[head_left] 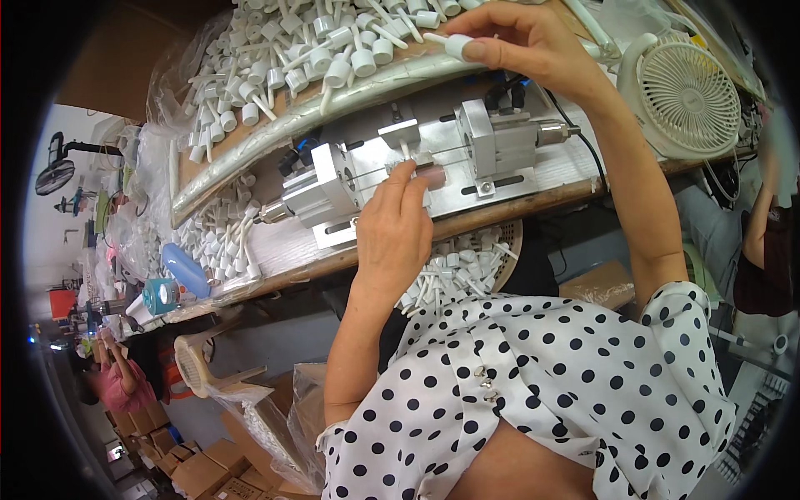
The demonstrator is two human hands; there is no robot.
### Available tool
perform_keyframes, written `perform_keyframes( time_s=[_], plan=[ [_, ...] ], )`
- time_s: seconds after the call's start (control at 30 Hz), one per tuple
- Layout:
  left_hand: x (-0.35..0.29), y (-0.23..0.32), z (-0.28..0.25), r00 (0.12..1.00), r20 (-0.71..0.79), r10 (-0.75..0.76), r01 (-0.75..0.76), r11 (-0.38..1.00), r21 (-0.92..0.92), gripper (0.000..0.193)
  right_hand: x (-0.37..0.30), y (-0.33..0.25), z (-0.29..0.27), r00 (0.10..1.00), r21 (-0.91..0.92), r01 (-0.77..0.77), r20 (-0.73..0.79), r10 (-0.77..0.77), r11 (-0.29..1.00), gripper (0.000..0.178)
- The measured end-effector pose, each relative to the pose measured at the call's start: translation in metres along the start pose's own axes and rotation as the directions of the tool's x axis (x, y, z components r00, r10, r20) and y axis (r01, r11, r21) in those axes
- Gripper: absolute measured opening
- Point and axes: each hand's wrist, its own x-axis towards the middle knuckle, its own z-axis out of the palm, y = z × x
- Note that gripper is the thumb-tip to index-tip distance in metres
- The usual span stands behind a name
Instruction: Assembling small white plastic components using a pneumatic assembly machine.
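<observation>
Out over the bench-top device (417, 179), my left hand (393, 221) has its fingertips closed at the small fixture in the middle. A short white stem (406, 149) shows just beyond them; what lies between the fingertips is hidden. Metal cylinder blocks, left (321, 190) and right (496, 137), flank the fixture, each with a thin rod toward the middle. Farther off to the right, my right hand (525, 42) pinches a white plastic cap with a thin stem (454, 44), above the edge of a heap of similar capped stems (337, 67).
A wrapped rim (333, 108) borders the heap. A white fan (687, 96) stands at the right; a blue block (185, 271) and a teal tape roll (160, 295) sit at the left. More capped stems fill a basket (510, 265) below the bench edge. Other people are at both sides.
</observation>
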Motion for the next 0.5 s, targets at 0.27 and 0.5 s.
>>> perform_keyframes(
  time_s=[0.27, 0.5],
  plan=[
    [0.017, 0.001, -0.03, 0.967, 0.254, -0.013, 0.031, 0.997, -0.068, 0.034, -0.021, -0.008, 0.033, 0.959, -0.002, 0.283, -0.033, -0.283, 0.959, 0.017],
    [0.099, -0.054, -0.049, 0.982, -0.183, -0.042, 0.047, 0.999, 0.024, 0.023, -0.038, 0.005, 0.085, 0.821, -0.291, 0.571, 0.224, -0.525, 0.768, 0.016]
  ],
)
